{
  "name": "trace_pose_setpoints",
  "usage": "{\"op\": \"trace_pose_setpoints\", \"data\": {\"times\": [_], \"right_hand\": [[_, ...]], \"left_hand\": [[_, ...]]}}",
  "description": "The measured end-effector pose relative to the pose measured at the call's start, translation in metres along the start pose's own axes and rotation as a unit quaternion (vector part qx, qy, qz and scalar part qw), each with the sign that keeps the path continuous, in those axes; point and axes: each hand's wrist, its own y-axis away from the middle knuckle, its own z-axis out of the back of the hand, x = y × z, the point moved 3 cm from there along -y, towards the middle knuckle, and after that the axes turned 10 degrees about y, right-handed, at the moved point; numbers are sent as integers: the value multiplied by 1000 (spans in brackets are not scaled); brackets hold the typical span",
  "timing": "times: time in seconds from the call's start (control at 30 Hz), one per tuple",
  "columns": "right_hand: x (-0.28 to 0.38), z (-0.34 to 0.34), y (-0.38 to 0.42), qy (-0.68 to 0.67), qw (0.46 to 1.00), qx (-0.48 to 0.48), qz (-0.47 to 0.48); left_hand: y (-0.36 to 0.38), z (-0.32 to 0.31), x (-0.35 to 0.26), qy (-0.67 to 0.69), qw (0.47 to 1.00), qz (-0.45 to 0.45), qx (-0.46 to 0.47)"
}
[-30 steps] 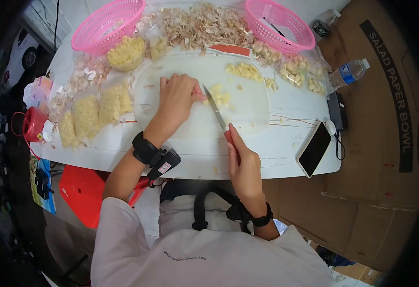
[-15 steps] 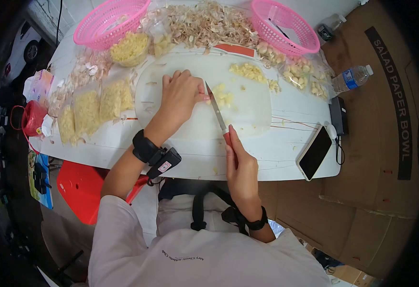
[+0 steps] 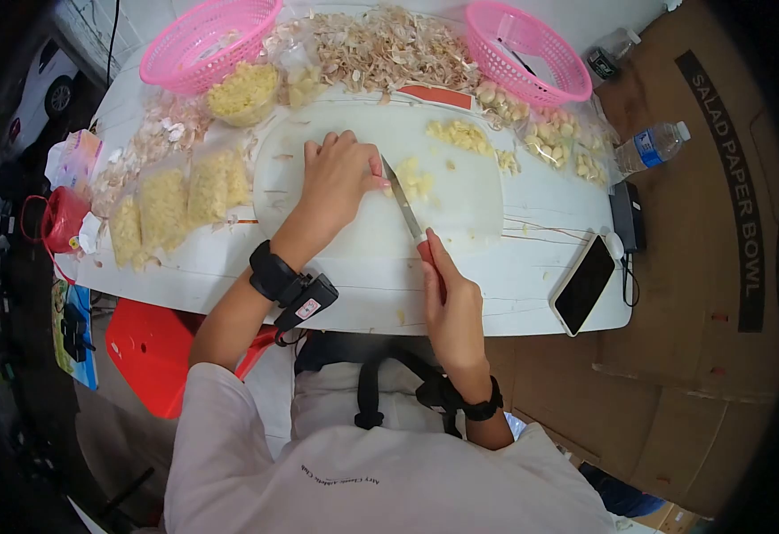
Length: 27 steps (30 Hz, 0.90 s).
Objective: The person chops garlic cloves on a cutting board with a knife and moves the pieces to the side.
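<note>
My right hand (image 3: 452,307) is closed around the red handle of a small kitchen knife (image 3: 403,200), its blade angled up and left across the white cutting board (image 3: 336,238). Right beside the blade, my left hand (image 3: 340,178) rests on the board with thumb and fingertips pressed together on a garlic clove, mostly hidden by the fingers. Sliced garlic (image 3: 416,181) lies just right of the blade. Another heap of chopped garlic (image 3: 460,135) sits near the board's far right edge.
Garlic skins (image 3: 389,44) are piled at the back between two pink baskets (image 3: 162,69) (image 3: 576,82). Bags of chopped garlic (image 3: 163,205) lie left, beside a filled bowl (image 3: 245,93). On the right are bagged cloves (image 3: 549,142), a water bottle (image 3: 654,147) and a phone (image 3: 583,285).
My right wrist has shifted very slightly to the right and the knife has barely moved. My left hand stays in place on the board.
</note>
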Motion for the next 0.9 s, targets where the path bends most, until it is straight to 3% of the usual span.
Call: {"op": "trace_pose_setpoints", "data": {"times": [0.9], "right_hand": [[4,0,10,-25,1000,8,-16]], "left_hand": [[-2,-1,8,9,1000,6,10]]}}
